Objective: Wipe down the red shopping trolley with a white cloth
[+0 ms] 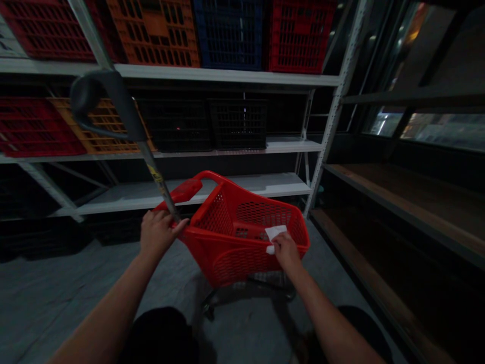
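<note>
OP: What's being done here?

Reply: A white shelving rack (227,74) is seen behind a red shopping cart (237,263). Its handle (186,191) is covered at one corner by the left hand (159,233), grip can't be told. A white wipe (276,232) is pinched by the right hand (285,248) at the near rim (227,236).

OP: Step?

Reply: Wiping, seemingly; for another stroke, the cart should be kept steady.

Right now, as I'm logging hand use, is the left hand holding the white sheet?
No, the right hand holds the white sheet at the red cart rim.
</note>
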`<control>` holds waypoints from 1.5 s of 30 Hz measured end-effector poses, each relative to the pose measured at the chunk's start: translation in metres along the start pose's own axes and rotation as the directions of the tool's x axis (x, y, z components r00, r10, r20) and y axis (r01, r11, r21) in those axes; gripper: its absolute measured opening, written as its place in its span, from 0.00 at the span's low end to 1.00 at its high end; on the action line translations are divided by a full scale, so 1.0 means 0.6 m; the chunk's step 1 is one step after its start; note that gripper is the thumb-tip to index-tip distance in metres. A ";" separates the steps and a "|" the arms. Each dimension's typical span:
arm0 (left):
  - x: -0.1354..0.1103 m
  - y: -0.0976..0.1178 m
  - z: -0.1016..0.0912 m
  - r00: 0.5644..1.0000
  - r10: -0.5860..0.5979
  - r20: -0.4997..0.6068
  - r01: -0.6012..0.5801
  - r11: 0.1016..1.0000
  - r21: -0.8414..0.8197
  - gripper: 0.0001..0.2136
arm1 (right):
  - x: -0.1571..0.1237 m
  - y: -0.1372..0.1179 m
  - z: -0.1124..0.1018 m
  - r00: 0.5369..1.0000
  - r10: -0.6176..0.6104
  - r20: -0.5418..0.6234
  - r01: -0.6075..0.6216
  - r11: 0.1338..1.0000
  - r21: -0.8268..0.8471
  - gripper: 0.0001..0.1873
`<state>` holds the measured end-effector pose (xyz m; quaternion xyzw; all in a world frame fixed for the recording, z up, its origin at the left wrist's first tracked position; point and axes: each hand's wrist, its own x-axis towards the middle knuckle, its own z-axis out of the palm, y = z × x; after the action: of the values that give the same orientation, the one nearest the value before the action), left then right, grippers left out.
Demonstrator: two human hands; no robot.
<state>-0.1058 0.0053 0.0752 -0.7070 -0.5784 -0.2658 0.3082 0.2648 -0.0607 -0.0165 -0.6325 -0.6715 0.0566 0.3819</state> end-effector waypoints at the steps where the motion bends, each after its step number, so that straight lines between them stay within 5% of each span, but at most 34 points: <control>1: -0.002 0.001 0.002 0.997 -0.046 -0.069 0.044 0.998 -0.033 0.20 | -0.008 0.025 -0.014 0.998 0.037 -0.042 -0.038 0.999 -0.016 0.11; 4: -0.019 0.022 -0.002 0.919 -0.240 -0.311 0.198 0.967 -0.162 0.28 | -0.025 0.085 -0.048 0.988 0.130 -0.081 -0.134 0.990 -0.042 0.10; 7: -0.047 0.077 -0.011 0.882 -0.259 -0.393 0.157 0.949 -0.272 0.27 | -0.028 0.103 -0.063 0.985 0.172 -0.029 -0.174 0.983 -0.061 0.10; 10: -0.067 0.161 -0.009 0.972 -0.003 -0.237 -0.085 0.929 -0.360 0.13 | -0.017 0.081 -0.057 0.982 0.188 0.027 -0.184 0.976 -0.115 0.11; 12: -0.071 0.222 0.000 0.987 0.154 -0.055 -0.163 0.907 -0.389 0.09 | -0.006 0.052 -0.044 0.985 0.161 0.057 -0.152 0.980 -0.128 0.10; 15: -0.069 0.292 0.021 0.985 0.146 0.095 -0.104 0.932 -0.348 0.12 | 0.009 -0.002 -0.015 0.992 0.093 0.085 -0.084 0.991 -0.100 0.09; 18: -0.071 0.320 0.039 0.980 0.126 0.152 -0.076 0.952 -0.297 0.14 | 0.025 -0.056 0.018 0.991 0.037 0.130 -0.029 0.998 -0.062 0.08; 23: -0.071 0.295 0.052 0.980 0.109 0.168 -0.066 0.967 -0.244 0.17 | 0.031 -0.096 0.046 0.979 -0.055 0.198 0.052 0.998 0.016 0.08; 34: -0.072 0.209 0.072 0.981 0.134 0.142 -0.092 0.958 -0.272 0.17 | -0.041 -0.024 -0.014 0.952 -0.050 0.302 0.028 0.997 0.077 0.12; 42: -0.070 0.202 0.073 0.984 0.117 0.137 -0.079 0.963 -0.257 0.18 | 0.016 -0.115 0.061 0.945 -0.219 0.241 0.160 0.957 0.242 0.08; 45: -0.071 0.190 0.074 0.984 0.120 0.135 -0.083 0.963 -0.256 0.18 | 0.018 -0.116 0.057 0.924 -0.255 0.285 0.183 0.949 0.256 0.08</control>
<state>-0.0010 -0.0056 -0.0005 -0.7868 -0.5247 -0.2665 0.1861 0.1895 -0.0509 0.0033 -0.4887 -0.7797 0.1891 0.3428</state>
